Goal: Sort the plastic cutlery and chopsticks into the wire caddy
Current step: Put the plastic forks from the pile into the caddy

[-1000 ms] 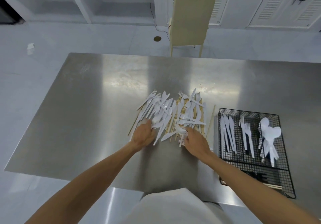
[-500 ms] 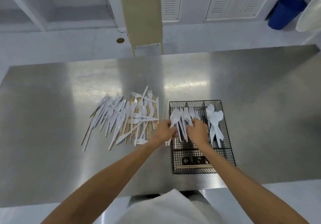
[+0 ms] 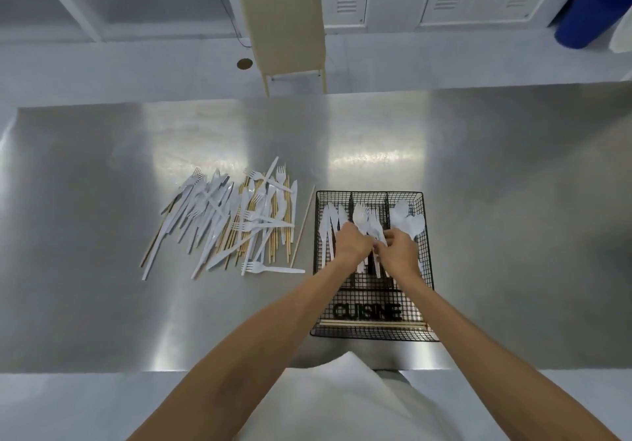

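Observation:
A black wire caddy [image 3: 372, 195] sits on the steel table, right of centre. Its left slot holds white knives [image 3: 327, 225], its middle slot forks [image 3: 371, 216], its right slot spoons [image 3: 408, 221], and a front slot holds chopsticks [image 3: 369, 324]. My left hand [image 3: 352, 245] and my right hand [image 3: 400, 252] meet over the middle slot, both with fingers curled around white cutlery; a spoon bowl [image 3: 359, 215] shows above my left hand. A loose pile of white cutlery and wooden chopsticks [image 3: 236, 221] lies left of the caddy.
A single chopstick [image 3: 303, 227] lies between the pile and the caddy, and one fork [image 3: 273, 269] lies at the pile's near edge. A beige chair [image 3: 284, 20] stands beyond the table's far edge. A blue bin [image 3: 588, 9] is at the far right.
Both hands left the pile with cutlery and moved right to the caddy. They now sit further over the middle slot. The camera view swung right.

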`<state>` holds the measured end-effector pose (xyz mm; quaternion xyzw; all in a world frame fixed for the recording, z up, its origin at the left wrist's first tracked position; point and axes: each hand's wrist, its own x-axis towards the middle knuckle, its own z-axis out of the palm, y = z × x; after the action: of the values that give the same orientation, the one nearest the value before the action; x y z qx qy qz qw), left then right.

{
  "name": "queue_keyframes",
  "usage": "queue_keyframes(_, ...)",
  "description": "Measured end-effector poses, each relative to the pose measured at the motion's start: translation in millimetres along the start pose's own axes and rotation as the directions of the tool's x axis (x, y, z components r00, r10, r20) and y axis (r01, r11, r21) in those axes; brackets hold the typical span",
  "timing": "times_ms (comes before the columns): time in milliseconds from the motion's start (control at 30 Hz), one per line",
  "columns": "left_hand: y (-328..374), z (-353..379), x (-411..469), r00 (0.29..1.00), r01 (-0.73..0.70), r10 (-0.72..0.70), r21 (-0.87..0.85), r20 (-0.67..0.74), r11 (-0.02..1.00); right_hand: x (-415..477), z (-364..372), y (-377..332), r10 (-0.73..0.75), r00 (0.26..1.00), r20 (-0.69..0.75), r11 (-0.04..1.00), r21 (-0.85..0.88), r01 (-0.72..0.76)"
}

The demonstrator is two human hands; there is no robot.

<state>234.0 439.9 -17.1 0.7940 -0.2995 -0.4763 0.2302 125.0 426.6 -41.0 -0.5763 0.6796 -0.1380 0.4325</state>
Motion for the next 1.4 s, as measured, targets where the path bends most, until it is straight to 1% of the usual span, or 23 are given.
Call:
queue_keyframes(133,3,3,-2,0.997,0.006,-0.008,0.027,0.077,1.0,4,-3,0,-0.016,0.998,0.061,0.999,-0.043,0.019)
queue_keyframes(367,0,-11,-3,0.997,-0.021,0.02,0.01,0.073,1.0,10,-5,-6,-0.103,0.994,0.044,0.992,-0.067,0.105)
queue_keyframes(467,-12,-23,-2,0.998,-0.044,0.046,-0.039,0.043,0.998,11,-4,-15,-0.146,0.989,0.033,0.988,-0.049,0.147)
queue_keyframes(600,-30,-55,-9,0.995,-0.096,0.094,-0.046,-0.027,0.994,8,7,-31,-0.223,0.974,0.046,0.975,0.0,0.223)
queue_keyframes(667,-54,-85,-7,0.991,-0.088,0.086,-0.02,-0.099,0.996,2,32,-49,-0.293,0.949,0.121,0.955,-0.02,0.297)
queue_keyframes(733,-65,-100,-6,0.988,-0.091,0.092,0.012,-0.126,0.996,-3,39,-55,-0.345,0.924,0.164,0.934,-0.037,0.355)
queue_keyframes(833,-92,-136,-2,0.98,-0.048,0.053,0.034,-0.192,0.998,-13,69,-69,-0.409,0.867,0.285,0.894,-0.065,0.442)
queue_keyframes(1000,-133,-194,7,0.961,0.004,0.016,0.073,-0.275,0.997,-33,118,-81,-0.432,0.757,0.49,0.803,-0.172,0.57)
queue_keyframes(1167,-164,-259,24,0.938,0.023,0.022,0.124,-0.346,0.992,-43,156,-82,-0.433,0.683,0.588,0.658,-0.312,0.685)
queue_keyframes(1267,-174,-296,40,0.919,0.034,0.022,0.134,-0.395,0.99,-47,171,-78,-0.414,0.663,0.624,0.583,-0.378,0.719)
queue_keyframes(1333,-176,-318,53,0.908,0.052,0.016,0.15,-0.418,0.987,-49,178,-76,-0.422,0.672,0.608,0.542,-0.425,0.725)
queue_keyframes(1400,-175,-337,68,0.901,0.068,0.002,0.145,-0.433,0.987,-51,185,-76,-0.428,0.696,0.576,0.533,-0.461,0.709)
